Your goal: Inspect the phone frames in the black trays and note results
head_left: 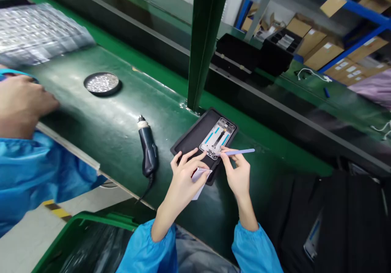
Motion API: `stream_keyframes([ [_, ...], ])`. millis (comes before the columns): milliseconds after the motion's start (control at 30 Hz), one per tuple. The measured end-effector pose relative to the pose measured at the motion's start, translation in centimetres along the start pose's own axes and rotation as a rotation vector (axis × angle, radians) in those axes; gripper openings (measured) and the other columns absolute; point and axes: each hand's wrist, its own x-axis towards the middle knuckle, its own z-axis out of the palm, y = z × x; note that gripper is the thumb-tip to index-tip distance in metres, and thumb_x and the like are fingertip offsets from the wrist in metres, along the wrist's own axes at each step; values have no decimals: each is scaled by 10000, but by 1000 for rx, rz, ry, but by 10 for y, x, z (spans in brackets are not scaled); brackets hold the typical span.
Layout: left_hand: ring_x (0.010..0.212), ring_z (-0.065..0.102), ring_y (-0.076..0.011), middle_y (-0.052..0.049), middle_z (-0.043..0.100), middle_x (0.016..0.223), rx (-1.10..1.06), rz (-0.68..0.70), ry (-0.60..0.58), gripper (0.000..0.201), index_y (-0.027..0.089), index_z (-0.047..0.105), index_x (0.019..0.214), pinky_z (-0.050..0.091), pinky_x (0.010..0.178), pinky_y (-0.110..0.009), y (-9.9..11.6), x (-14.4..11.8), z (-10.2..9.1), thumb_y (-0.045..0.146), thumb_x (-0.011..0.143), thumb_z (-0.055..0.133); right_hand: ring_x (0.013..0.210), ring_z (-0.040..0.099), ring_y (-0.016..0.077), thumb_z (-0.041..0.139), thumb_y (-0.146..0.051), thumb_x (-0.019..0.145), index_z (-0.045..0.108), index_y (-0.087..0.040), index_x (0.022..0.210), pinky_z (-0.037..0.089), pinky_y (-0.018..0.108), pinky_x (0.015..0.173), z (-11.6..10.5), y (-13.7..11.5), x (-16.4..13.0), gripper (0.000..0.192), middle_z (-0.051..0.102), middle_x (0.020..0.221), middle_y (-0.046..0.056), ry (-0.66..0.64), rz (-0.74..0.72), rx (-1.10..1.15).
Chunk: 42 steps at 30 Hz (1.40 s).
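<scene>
My left hand (187, 175) holds a white sheet with a row of small dark dots (198, 189) between thumb and fingers, its other fingers spread over the black tray (192, 136). My right hand (240, 173) pinches slim lilac tweezers (241, 151), their tip at the lower end of a phone frame (214, 140). The phone frame lies in the tray and has blue strips and a dark flex cable down its middle. Whether the tip touches the frame, I cannot tell.
An electric screwdriver (148, 151) lies left of the tray, and a round dish of small metal parts (102, 83) behind it. A co-worker's hand (27, 100) is at far left. A green post (206, 45) rises behind the tray. Black trays (336, 220) stand at right.
</scene>
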Motion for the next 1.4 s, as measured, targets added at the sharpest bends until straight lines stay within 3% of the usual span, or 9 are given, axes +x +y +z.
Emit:
stream_keyframes([
  [200,1505,665,-389,-46,812,1474,-11,-1,15,166,314,767,928,264,1292,-736,-1,-2,0,231,1024,660,990,875,270,788,-362,973,838,-226,937,702,391,916,2,1,-1,149,892,1156,119,-18,3,-30],
  [767,1486,679,-369,-31,828,1446,-1,-15,32,179,325,771,918,267,1291,-689,0,-2,1,254,1026,648,1061,864,272,776,-327,995,823,-236,975,698,385,919,3,3,-3,104,885,1177,113,-21,-30,-67],
  [1200,1493,675,-383,-32,821,1459,-43,-34,14,165,322,774,923,257,1309,-722,2,-2,-3,272,1030,659,1184,847,309,774,-321,1009,831,-231,1000,690,433,1000,5,8,-9,107,882,1173,131,-6,-54,-50],
  [1267,1478,687,-369,-29,839,1428,-68,-29,55,177,323,779,929,300,1314,-695,3,-2,-8,284,1044,650,1191,848,313,779,-341,1011,829,-229,993,688,453,1024,6,6,-11,124,886,1175,135,29,-63,-36],
  [1400,1602,572,-364,-50,788,1527,-66,-106,245,165,317,805,957,336,1354,-640,-1,0,-25,358,1054,678,1254,838,320,784,-441,1030,784,-222,1048,660,538,1138,4,3,-24,220,883,1244,149,277,42,116],
])
